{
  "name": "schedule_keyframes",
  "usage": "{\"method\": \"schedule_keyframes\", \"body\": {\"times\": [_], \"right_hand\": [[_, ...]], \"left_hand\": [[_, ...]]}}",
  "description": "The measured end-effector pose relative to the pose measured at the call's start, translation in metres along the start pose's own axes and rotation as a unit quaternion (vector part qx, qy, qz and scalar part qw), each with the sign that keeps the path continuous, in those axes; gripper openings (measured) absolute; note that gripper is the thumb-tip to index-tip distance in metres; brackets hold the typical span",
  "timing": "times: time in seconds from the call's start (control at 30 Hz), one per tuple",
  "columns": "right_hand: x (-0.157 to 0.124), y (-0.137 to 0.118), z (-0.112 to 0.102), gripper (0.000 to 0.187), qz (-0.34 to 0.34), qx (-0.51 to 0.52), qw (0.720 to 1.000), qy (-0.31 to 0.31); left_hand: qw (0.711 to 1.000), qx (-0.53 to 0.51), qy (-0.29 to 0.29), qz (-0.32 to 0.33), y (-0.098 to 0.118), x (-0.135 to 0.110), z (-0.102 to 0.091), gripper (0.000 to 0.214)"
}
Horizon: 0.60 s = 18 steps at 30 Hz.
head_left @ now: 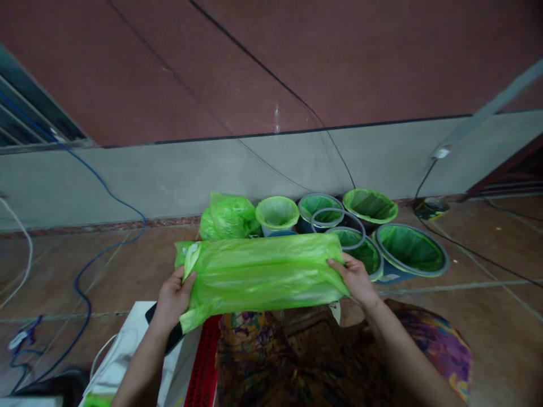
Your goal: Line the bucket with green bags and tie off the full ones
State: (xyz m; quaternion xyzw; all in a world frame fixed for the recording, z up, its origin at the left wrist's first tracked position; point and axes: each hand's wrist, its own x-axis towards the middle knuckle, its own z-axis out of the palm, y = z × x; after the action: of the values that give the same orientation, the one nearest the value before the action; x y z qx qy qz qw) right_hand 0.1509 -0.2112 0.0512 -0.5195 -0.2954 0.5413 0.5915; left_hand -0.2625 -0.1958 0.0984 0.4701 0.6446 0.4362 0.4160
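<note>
A bright green plastic bag (267, 271) is stretched out flat and level between my two hands, above my lap. My left hand (176, 294) pinches its left end, where the plastic is bunched and a corner hangs down. At the opposite end, my right hand (358, 277) grips the edge with the thumb on top. Just beyond the bag stand several bins lined with green bags, among them a white one (278, 213) and a wide blue one (411, 251). A loose grey ring (338, 229) rests over the bins near my right hand.
A heap of crumpled green bags (231, 216) lies left of the bins, against the wall. On my left is a white surface (131, 328) with a dark phone-like object (173, 339) on it. A blue cable (87, 282) runs across the tiled floor. A small can (431, 209) stands far right.
</note>
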Motion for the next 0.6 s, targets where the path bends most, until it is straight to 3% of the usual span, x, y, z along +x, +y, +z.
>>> {"method": "schedule_keyframes", "body": {"times": [0.13, 0.23, 0.37, 0.47, 0.6], "right_hand": [[-0.002, 0.022, -0.012, 0.034, 0.08, 0.033, 0.996, -0.028], [-0.002, 0.045, -0.024, 0.028, 0.125, 0.048, 0.99, -0.04], [0.001, 0.061, -0.037, 0.021, 0.133, 0.018, 0.99, -0.05], [0.004, 0.057, -0.043, 0.022, 0.114, 0.009, 0.992, -0.052], [0.008, 0.04, -0.048, 0.011, 0.058, -0.068, 0.987, -0.134]], "left_hand": [[0.979, -0.119, -0.095, -0.133, -0.011, -0.004, 0.001, 0.057], [0.954, -0.191, -0.128, -0.191, -0.021, -0.008, 0.001, 0.053], [0.944, -0.237, -0.12, -0.195, -0.032, -0.005, -0.006, 0.04], [0.947, -0.249, -0.095, -0.179, -0.033, -0.002, -0.013, 0.031], [0.946, -0.256, -0.036, -0.195, -0.028, 0.0, -0.017, 0.022]]}}
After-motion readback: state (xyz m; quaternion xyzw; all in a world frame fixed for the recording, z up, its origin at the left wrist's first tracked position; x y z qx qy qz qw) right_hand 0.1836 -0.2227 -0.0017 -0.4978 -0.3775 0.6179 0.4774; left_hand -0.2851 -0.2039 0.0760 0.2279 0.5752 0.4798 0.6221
